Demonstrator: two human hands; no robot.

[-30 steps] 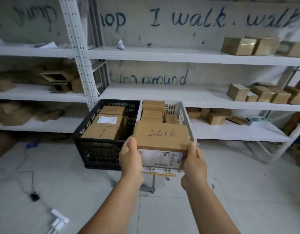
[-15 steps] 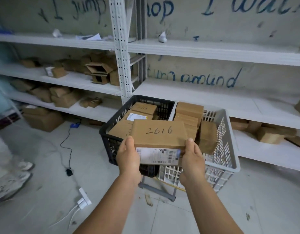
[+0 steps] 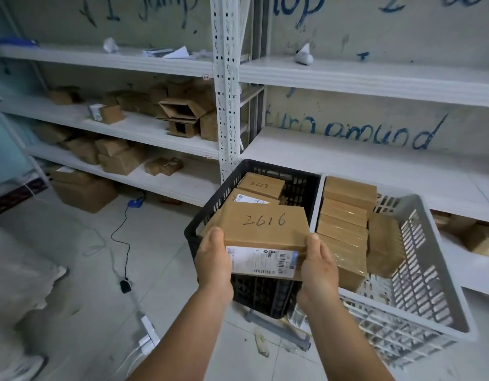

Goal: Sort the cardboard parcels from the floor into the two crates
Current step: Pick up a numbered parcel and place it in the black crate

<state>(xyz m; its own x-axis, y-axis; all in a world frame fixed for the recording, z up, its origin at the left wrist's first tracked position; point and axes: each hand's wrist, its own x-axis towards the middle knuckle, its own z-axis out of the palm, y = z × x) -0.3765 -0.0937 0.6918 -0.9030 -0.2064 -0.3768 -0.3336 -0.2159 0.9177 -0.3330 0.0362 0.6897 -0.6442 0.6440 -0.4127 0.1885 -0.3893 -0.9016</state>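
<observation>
A flat cardboard parcel (image 3: 265, 225) marked "2616", with a white shipping label on its near side, hangs over the near rim of the black crate (image 3: 199, 213). My left hand (image 3: 214, 259) grips its left end and my right hand (image 3: 318, 266) grips its right end, thumbs on top. Inside the black crate lie other parcels, one marked "2613" (image 3: 261, 185). To its right stands the grey crate (image 3: 430, 273), holding several brown parcels (image 3: 345, 218) stacked along its left side.
White metal shelving (image 3: 226, 78) with scattered cardboard boxes runs behind the crates. A large box (image 3: 84, 192) sits on the floor at left. A black cable and white power strip (image 3: 148, 334) lie on the tiled floor. Another person's shoe (image 3: 23, 367) shows at the bottom left.
I have stepped closer and the view has swung left. The parcel has shifted from in front of the grey crate to over the black crate. Both hands keep their grip.
</observation>
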